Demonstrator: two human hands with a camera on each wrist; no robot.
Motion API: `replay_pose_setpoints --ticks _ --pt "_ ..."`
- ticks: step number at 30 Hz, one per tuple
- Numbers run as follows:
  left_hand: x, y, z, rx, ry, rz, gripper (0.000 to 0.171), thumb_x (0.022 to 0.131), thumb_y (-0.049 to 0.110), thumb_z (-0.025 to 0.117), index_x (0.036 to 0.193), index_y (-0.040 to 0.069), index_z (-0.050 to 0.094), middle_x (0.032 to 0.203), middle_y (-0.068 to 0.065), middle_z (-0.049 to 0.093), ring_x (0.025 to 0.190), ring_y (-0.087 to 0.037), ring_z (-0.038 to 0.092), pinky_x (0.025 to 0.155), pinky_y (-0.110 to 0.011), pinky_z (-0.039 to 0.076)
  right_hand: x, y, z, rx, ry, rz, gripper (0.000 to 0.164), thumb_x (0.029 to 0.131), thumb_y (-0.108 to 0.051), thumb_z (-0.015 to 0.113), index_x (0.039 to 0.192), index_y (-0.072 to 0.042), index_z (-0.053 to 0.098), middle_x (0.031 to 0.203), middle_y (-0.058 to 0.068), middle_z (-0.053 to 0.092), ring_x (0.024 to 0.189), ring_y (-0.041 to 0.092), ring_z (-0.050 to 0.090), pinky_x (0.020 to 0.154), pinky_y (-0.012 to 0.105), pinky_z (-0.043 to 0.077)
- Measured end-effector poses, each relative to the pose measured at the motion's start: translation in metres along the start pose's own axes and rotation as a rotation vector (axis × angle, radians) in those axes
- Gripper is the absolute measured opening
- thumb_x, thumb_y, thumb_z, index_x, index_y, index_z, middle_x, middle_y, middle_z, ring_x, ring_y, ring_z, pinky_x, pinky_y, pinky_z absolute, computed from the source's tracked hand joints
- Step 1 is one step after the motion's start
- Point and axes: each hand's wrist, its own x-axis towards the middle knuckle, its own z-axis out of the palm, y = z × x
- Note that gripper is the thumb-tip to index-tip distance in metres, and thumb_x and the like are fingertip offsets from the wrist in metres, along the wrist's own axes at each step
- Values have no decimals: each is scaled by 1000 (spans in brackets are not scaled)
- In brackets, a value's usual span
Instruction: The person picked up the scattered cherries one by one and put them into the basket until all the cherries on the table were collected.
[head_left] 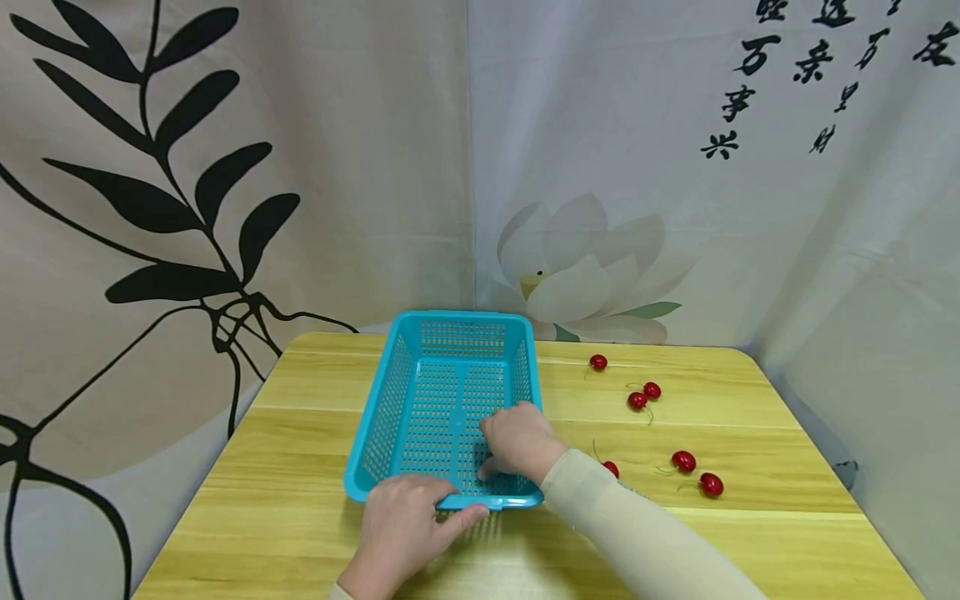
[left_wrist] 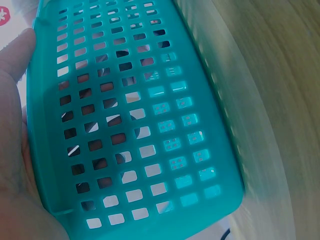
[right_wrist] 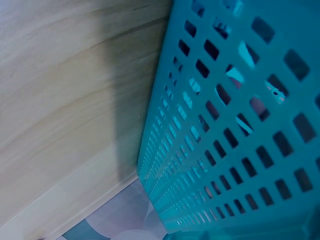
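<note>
And here's my left hand (head_left: pixel 408 521), hooked over the near rim of the blue basket (head_left: pixel 465 316), fingers across the top and thumb along the outside: a firm grip on the edge. The basket stretches away ahead of that hand, upright on the wooden table (head_left: pixel 277 475). Over to my right hand (head_left: pixel 522 442), down inside the basket's near right corner, knuckles up, fingers bent towards the floor of it; what they have hold of, if anything, is hidden, so I can't tell how tightly they close.

Now the cherries, all out to the right of that hand! Nearest is a half-hidden cherry (head_left: pixel 610 469), peeking from behind my right sleeve (head_left: pixel 645 525). Further right, two more, a dark red cherry (head_left: pixel 683 462) and its close neighbour (head_left: pixel 711 485). Ahead and right of the hand sits a touching or nearly touching pair (head_left: pixel 637 401), and farthest ahead, a lone cherry (head_left: pixel 597 362) near the table's back edge.
</note>
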Motion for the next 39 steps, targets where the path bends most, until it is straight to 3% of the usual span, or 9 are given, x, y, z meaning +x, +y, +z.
replay_pose_setpoints --ticks 9,15,21,26,34,39 --pt "0 0 -1 -12 -6 -4 45 75 72 67 69 28 71 67 15 67 60 -8 61 49 -33 48 -1 0 -3 48 28 0 62 74 -73 68 101 -18 68 90 -2 68 78 14 62 72 37 53" --pt "0 -1 -1 -15 -15 -4 48 77 74 64 71 27 72 70 14 69 64 -9 63 52 -34 50 -2 4 -1 165 162 -38 51 76 -70 69 90 -21 66 80 -8 62 70 9 56 64 34 51" --pt "1 -1 -1 -2 -11 2 48 78 74 63 70 28 71 71 14 70 63 -7 62 50 -32 49 -5 8 2 351 360 -77 37 82 -58 72 83 -22 63 75 -11 58 64 8 51 62 32 50" --pt "0 -2 -1 2 -14 2 49 78 75 62 72 28 73 72 14 70 63 -7 62 50 -31 49 -6 11 3 489 465 -87 28 88 -47 71 80 -24 57 75 -11 57 64 5 48 57 26 47" --pt "0 -3 -1 -9 4 9 47 77 74 64 67 28 70 64 16 66 58 -6 60 47 -30 47 -12 18 4 832 619 -27 21 93 -34 70 80 -24 56 76 -11 52 64 9 47 53 26 43" --pt "1 -1 -1 -10 -33 -5 47 78 75 63 65 30 67 63 18 63 59 -6 59 50 -31 48 -29 38 7 1040 729 41 20 93 -29 70 81 -21 57 74 -8 55 67 12 51 56 28 44"
